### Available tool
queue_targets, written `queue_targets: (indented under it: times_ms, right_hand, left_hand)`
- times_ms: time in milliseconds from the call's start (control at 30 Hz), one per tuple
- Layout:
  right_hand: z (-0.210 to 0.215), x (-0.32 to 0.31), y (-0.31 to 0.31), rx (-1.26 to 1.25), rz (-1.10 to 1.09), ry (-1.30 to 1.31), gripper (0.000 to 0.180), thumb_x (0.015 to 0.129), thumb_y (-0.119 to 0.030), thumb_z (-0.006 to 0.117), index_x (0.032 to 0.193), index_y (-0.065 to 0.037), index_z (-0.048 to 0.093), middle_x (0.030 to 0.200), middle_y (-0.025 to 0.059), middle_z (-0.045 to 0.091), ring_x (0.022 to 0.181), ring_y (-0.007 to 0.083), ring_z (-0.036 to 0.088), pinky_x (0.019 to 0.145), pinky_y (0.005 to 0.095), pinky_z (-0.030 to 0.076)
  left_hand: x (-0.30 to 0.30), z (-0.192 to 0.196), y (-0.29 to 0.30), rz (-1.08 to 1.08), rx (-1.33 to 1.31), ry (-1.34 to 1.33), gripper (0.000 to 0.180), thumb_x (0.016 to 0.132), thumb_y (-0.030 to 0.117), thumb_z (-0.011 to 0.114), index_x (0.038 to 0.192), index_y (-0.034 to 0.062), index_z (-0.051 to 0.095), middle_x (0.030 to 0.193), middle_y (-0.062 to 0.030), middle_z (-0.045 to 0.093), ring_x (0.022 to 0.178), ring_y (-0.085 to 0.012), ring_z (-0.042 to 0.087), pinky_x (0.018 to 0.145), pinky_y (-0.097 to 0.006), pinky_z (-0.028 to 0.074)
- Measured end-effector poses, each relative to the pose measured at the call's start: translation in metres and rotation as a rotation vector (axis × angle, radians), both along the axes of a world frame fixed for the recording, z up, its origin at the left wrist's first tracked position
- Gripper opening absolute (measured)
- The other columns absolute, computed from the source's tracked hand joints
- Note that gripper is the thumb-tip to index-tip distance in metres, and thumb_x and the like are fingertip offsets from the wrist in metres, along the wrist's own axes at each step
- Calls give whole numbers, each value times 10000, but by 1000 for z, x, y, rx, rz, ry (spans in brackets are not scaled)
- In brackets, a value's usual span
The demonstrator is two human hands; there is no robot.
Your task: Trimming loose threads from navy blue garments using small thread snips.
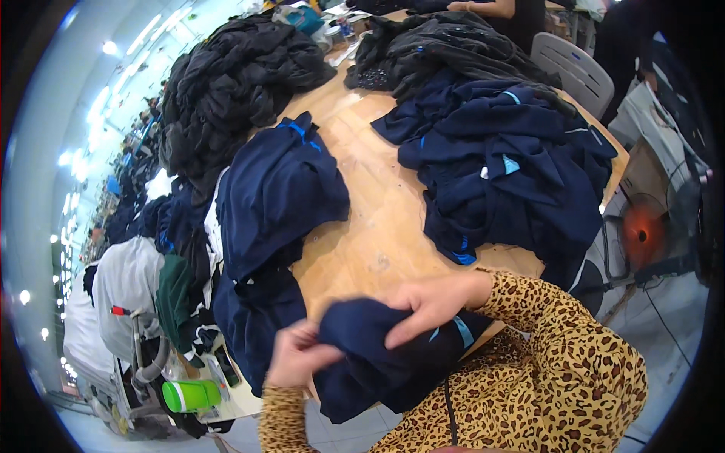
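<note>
A navy blue garment (368, 355) with a light blue stripe is bunched at the table's near edge, partly hanging over it. My right hand (438, 302) grips its upper edge, thumb lying over the fabric and the other fingers mostly hidden. At the garment's left side, my left hand (293, 356) pinches the cloth, slightly smeared by motion. Just left of the hands, a navy garment pile (279, 196) with blue trim lies along the table. A larger navy pile (513, 181) with light blue patches sits on the right.
Dark grey cloth heaps (234, 83) (445, 45) cover the far end of the wooden table (370, 226). A green cup (190, 395) is at lower left beside white cloth (128, 279). A grey chair (572, 68), a fan (642, 232) and another person's arm (487, 7) are toward the right.
</note>
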State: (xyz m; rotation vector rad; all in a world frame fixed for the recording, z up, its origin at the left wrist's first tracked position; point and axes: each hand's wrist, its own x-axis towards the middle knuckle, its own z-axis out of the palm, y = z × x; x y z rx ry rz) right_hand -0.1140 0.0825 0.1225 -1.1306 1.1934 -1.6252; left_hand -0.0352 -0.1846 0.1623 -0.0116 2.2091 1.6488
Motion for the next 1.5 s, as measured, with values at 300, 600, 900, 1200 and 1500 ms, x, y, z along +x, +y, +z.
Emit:
queue_targets:
  times_ms: [300, 600, 900, 1200, 1500]
  right_hand:
    - [-10, 0, 113, 331, -1254, 727, 283, 791, -157, 692, 1044, -40, 642, 989, 112, 589, 997, 273, 521, 877, 344, 412]
    - [-28, 2, 196, 691, -1652, 916, 246, 744, -114, 695, 961, -6, 654, 994, 111, 562, 976, 284, 506, 863, 349, 426]
    - [-59, -43, 133, 457, -1233, 1358, 223, 695, -109, 720, 893, -30, 656, 921, 93, 618, 892, 272, 576, 836, 343, 451]
    - [1, -131, 114, 409, -1299, 1389, 122, 761, -198, 631, 735, -79, 621, 750, 116, 616, 733, 307, 613, 648, 404, 474]
    - [230, -182, 205, 557, -1469, 1753, 240, 833, -268, 600, 886, -41, 655, 842, 217, 647, 826, 336, 639, 740, 409, 495]
  left_hand:
    - [-126, 273, -177, 978, -171, 1326, 433, 910, 315, 578, 1082, -81, 602, 1105, -148, 611, 982, -217, 587, 873, -322, 483]
    - [-170, 177, -116, 1057, -185, 1257, 416, 861, 384, 648, 580, 126, 484, 538, 8, 482, 464, -72, 423, 430, -234, 302]
    - [-60, -135, 48, 721, 118, 369, 97, 893, 112, 584, 973, 62, 606, 629, 42, 460, 435, -31, 386, 360, -194, 282]
    - [73, -150, 37, 617, -7, 341, 92, 896, 102, 588, 949, 28, 598, 639, 46, 477, 454, -27, 392, 395, -183, 303]
    - [68, -109, 26, 797, 81, 345, 75, 898, 60, 579, 932, -3, 603, 637, 42, 473, 486, -15, 379, 419, -180, 283]
